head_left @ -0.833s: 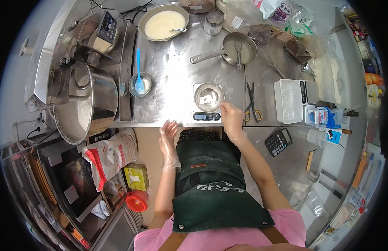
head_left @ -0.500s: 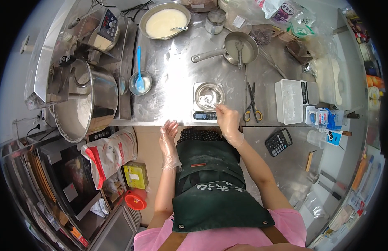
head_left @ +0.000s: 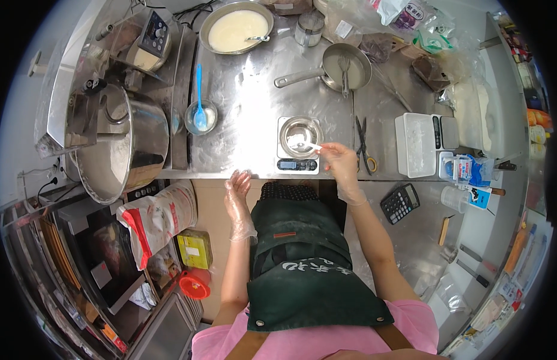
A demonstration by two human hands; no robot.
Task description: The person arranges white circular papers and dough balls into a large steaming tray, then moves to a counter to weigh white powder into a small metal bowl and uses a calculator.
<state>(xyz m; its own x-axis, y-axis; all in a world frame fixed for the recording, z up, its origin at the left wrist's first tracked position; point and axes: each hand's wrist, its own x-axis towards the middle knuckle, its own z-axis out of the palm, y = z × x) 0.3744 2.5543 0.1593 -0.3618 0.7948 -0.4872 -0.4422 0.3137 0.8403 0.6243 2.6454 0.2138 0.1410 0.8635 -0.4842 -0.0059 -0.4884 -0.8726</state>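
In the clear-gloved fingers of my right hand (head_left: 343, 165) is the end of a small white measuring spoon (head_left: 314, 146). Its tip reaches into a small round metal bowl (head_left: 302, 127) from the right. The bowl stands on a small digital scale (head_left: 297, 165) at the table's front edge; what little lies in it is hard to make out through the glare. My left hand (head_left: 237, 201), gloved as well, hovers by the edge to the left of the scale, holding nothing, its fingers stretched out.
Right of the scale lie black-and-yellow scissors (head_left: 361, 147), partly behind my right hand. A saucepan with a whisk (head_left: 344, 69), a glass bowl with a blue spatula (head_left: 199, 120) and a large pan of pale liquid (head_left: 239, 33) stand farther back. A white tub (head_left: 416, 147) is at right.
My right hand has shifted to the right and slightly down, drawing the spoon partly back from the bowl, so more of it shows. My left hand has moved up and left a little.
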